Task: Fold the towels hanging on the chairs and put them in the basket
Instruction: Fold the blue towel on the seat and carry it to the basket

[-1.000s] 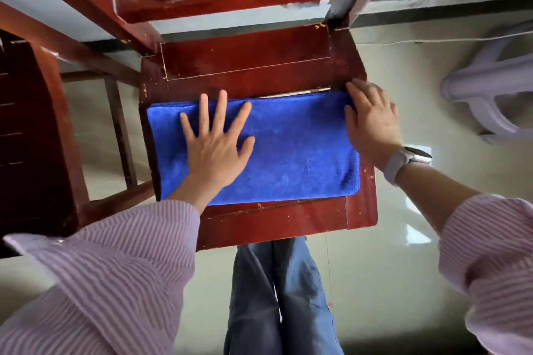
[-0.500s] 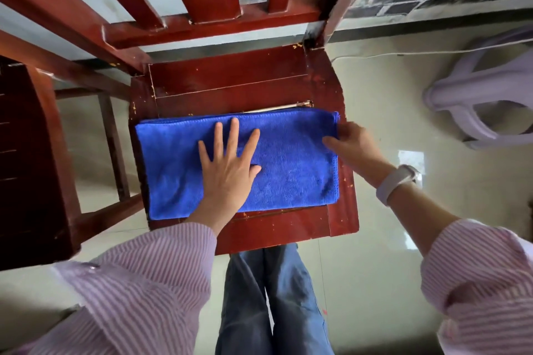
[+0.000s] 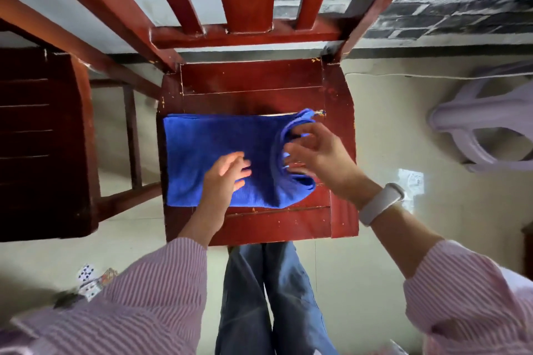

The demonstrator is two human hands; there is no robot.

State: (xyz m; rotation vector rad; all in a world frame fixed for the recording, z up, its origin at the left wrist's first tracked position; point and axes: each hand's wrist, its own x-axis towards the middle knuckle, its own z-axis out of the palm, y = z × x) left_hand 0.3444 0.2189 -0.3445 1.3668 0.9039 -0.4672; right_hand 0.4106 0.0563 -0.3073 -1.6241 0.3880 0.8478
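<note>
A blue towel (image 3: 207,153), folded into a long band, lies across the seat of a red wooden chair (image 3: 259,86). My right hand (image 3: 314,153) grips the towel's right end and lifts it up and over toward the left, so that end curls off the seat. My left hand (image 3: 227,174) presses on the towel near its middle, with its fingers partly bent and blurred. No basket is in view.
A second dark red chair (image 3: 43,138) stands close on the left. A pale plastic stool (image 3: 487,130) lies on the floor at the right. Playing cards (image 3: 92,279) lie on the floor at the lower left. My legs are below the seat's front edge.
My right hand has taken hold of the towel's right end and raised it leftward. My left hand has slid right to the towel's middle, its fingers less spread.
</note>
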